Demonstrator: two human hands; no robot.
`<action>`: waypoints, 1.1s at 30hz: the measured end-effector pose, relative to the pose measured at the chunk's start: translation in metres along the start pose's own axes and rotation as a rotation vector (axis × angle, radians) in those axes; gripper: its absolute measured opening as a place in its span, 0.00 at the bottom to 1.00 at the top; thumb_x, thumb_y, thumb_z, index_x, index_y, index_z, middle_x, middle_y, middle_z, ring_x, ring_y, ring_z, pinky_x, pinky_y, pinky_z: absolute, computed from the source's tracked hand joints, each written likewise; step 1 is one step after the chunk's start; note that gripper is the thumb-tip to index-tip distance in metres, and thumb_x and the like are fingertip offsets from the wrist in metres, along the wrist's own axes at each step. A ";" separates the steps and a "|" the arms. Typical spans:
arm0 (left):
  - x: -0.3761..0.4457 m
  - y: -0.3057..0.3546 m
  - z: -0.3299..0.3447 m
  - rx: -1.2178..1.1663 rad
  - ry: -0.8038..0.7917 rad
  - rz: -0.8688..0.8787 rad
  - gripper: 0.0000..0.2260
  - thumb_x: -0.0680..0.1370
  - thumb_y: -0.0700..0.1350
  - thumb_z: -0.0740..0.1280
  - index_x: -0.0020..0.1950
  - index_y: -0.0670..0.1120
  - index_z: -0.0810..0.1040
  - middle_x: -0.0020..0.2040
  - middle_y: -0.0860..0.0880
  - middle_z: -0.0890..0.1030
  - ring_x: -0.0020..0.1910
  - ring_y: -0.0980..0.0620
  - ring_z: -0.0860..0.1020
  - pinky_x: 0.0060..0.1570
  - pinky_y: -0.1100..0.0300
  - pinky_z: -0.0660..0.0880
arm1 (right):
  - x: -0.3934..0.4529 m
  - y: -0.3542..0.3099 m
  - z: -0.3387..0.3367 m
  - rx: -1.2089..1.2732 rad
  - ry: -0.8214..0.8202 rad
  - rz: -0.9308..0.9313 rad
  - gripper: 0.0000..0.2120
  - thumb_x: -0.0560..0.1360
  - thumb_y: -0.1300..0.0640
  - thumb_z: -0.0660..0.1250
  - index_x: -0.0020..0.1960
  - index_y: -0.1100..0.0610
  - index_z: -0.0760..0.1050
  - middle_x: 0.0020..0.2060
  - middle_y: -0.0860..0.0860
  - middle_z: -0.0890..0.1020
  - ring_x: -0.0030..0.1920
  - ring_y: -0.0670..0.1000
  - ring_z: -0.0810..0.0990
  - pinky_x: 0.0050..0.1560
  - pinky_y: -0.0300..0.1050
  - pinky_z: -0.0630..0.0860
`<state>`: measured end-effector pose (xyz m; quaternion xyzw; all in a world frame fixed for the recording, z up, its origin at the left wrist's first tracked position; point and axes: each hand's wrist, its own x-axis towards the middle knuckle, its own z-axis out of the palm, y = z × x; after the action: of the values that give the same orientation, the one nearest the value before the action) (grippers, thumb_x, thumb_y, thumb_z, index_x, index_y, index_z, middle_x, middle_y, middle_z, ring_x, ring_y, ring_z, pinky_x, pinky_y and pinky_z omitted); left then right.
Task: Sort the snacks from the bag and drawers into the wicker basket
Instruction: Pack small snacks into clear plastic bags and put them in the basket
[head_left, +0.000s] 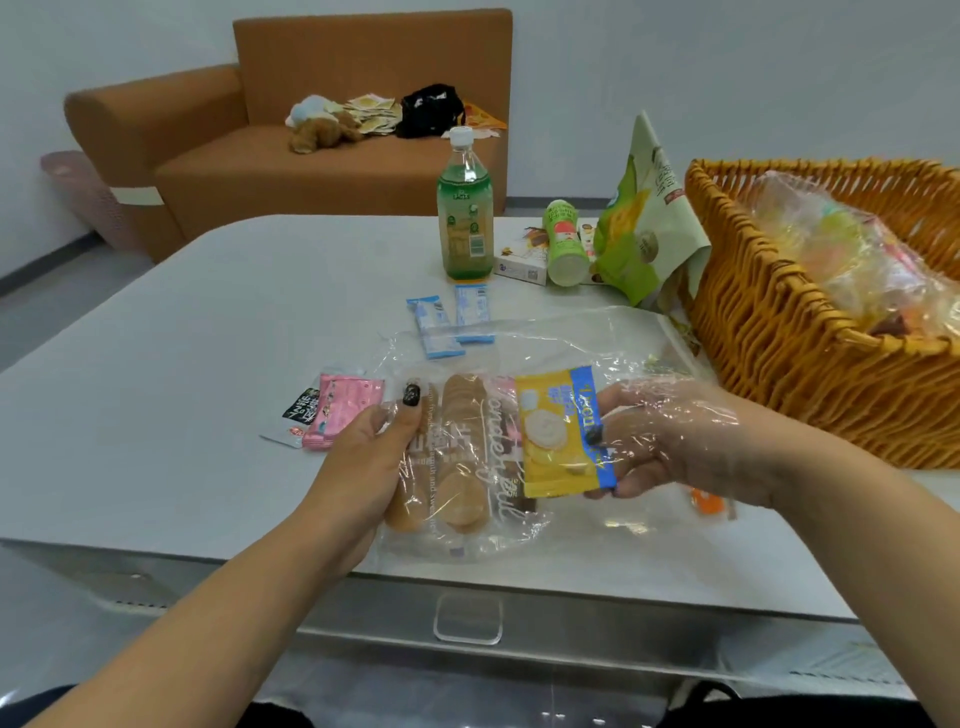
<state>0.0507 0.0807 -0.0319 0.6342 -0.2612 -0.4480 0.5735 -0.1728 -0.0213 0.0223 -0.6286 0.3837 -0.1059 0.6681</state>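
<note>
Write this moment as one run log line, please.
left hand: holds clear bag | right hand: inside bag, grips yellow packet | wicker basket: right, not reached

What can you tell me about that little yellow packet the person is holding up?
The yellow packet is a small, flat, sealed snack wrapper, glossy like plastic film, with a blue band along one edge and a picture of a round pale biscuit on its face. It stands roughly upright, slightly tilted, above the table's near edge. The right hand, which sits inside a clear plastic bag, pinches its blue side. It overlaps the big biscuit pack behind.
</note>
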 end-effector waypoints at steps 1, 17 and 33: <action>0.001 -0.001 0.000 0.004 -0.004 0.000 0.17 0.79 0.56 0.63 0.58 0.43 0.77 0.33 0.51 0.82 0.24 0.57 0.78 0.20 0.68 0.69 | 0.002 0.000 0.001 0.026 -0.015 -0.005 0.10 0.77 0.70 0.61 0.50 0.61 0.79 0.39 0.59 0.84 0.36 0.53 0.84 0.36 0.40 0.81; 0.013 0.009 -0.013 -0.048 -0.078 0.040 0.05 0.79 0.44 0.64 0.48 0.47 0.78 0.37 0.50 0.83 0.35 0.53 0.81 0.35 0.58 0.74 | 0.026 -0.011 0.030 -0.172 -0.059 -0.038 0.13 0.71 0.67 0.73 0.54 0.58 0.80 0.43 0.59 0.86 0.40 0.55 0.84 0.39 0.43 0.82; 0.025 0.029 -0.065 -0.021 -0.057 0.029 0.09 0.81 0.49 0.60 0.46 0.48 0.75 0.28 0.52 0.77 0.23 0.55 0.75 0.21 0.69 0.65 | 0.082 -0.051 0.101 0.027 -0.048 -0.145 0.12 0.64 0.76 0.72 0.45 0.66 0.76 0.26 0.55 0.80 0.22 0.53 0.79 0.20 0.36 0.72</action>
<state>0.1235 0.0859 -0.0142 0.6112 -0.2819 -0.4604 0.5787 -0.0338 -0.0055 0.0298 -0.6481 0.3195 -0.1439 0.6761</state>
